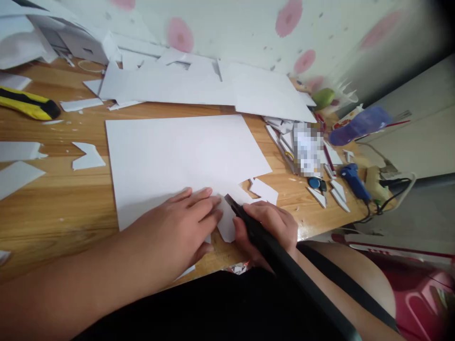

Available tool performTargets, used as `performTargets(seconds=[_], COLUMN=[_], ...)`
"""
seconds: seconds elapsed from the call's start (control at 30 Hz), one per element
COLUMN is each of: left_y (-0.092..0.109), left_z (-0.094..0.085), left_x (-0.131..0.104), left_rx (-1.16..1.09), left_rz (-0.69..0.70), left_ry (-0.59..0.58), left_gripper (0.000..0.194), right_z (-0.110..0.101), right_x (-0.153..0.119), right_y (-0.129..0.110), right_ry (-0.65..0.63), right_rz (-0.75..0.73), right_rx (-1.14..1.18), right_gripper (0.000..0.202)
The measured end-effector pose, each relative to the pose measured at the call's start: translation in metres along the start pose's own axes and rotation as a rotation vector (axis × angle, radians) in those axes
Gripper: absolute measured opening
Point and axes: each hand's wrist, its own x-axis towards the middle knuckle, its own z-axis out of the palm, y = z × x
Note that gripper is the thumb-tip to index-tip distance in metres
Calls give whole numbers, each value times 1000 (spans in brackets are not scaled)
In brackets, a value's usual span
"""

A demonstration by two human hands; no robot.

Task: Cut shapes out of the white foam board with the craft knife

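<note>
My left hand (185,222) lies flat with fingers spread narrow, pressing the near edge of the large white sheet (177,161) onto the wooden table (64,208). My right hand (266,229) is wrapped tight around a black craft knife (249,222), its tip set against the paper just beside my left fingertips. The knife's long axis slants from far-left at the tip to near-right at the handle, so the blade points into the sheet while the grip trails back toward my body. The two hands are almost touching, and the right one is nearer the cut corner, where a small white flap (227,225) sticks out over the table's near edge between them.

Just right of the knife lies a loose white offcut (263,190). Farther right sit a blue glue gun (353,180) with its cord and a purple bottle (359,124) lying on its side. To the far left there is a yellow and black utility knife (28,104), with paper scraps (87,158) scattered near it. More white sheets (199,85) are piled along the far wall.
</note>
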Motion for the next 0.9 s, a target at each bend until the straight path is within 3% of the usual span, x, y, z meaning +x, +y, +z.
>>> performTargets(seconds=[0.7,0.9], left_y=[2,2], left_z=[0,1], left_x=[2,2], left_rx=[68,50], left_rz=[10,38], left_ry=[41,37], left_gripper=[35,39], right_z=[-15,-24], right_x=[-8,-4], right_y=[-3,9], right_ry=[-71,-146], right_rz=[23,-78], right_rx=[73,106], right_gripper=[21,19])
